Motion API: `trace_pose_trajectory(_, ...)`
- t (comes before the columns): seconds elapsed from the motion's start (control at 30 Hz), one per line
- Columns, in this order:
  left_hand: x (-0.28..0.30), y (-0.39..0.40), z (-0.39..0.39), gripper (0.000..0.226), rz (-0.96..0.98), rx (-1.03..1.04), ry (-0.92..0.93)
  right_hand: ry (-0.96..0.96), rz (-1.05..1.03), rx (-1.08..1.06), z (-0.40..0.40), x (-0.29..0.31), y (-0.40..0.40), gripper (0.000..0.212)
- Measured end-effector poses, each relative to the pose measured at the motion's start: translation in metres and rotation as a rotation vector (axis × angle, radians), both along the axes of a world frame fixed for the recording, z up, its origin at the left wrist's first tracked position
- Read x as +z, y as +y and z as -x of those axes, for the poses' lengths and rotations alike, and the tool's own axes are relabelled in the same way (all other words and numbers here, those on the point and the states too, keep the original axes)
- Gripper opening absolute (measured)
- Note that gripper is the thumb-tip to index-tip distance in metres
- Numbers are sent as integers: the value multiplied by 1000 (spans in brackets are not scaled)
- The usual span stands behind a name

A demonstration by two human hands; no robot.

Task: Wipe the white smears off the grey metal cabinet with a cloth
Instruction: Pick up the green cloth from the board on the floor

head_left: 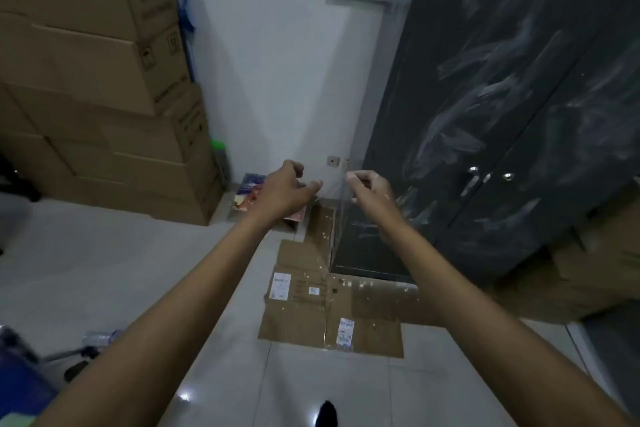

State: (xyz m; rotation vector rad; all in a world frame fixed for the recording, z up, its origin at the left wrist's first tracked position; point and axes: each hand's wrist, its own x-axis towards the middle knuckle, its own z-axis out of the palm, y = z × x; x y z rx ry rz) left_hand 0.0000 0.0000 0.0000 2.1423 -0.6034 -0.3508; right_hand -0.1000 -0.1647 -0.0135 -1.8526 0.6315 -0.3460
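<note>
Both forearms reach forward; left hand [284, 189] and right hand [372, 189] pinch a clear sheet [332, 218] beside the smeared cabinet [502, 97].

Both hands [284, 189] raised, smeared cabinet [519, 97] right
</note>
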Motion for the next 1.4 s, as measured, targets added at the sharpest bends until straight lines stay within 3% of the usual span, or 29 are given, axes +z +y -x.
trace_pose_trajectory(0.17, -30, -7, -24, 54, -121, 44, -10, 62, -71, 14, -33, -30, -12, 37)
trace_pose_trajectory(0.3, -48, -29, -51, 30, -124, 65, 53, 76, -97, 13, -65, -46, -33, 37)
trace_pose_trajectory(0.47, -69, -52, -83, 52, -103, 110, 144, 72, -130, 15, -106, -67, -56, 21)
trace_pose_trajectory(0.63, -88, -62, -119, 59, -114, 139, 202, 110, -168, 30, -143, -91, -67, 33)
trace_pose_trajectory(0.83, -108, -58, -171, 56, -131, 172, 286, 149, -210, 48, -199, -115, -69, 11)
trace_pose_trajectory(1.27, -133, -51, -350, 54, -157, 106, 357, 244, -248, -21, -355, -146, -41, 14)
trace_pose_trajectory(1.4, -149, -45, -383, 48, -148, 85, 393, 294, -272, -39, -378, -161, -34, 25)
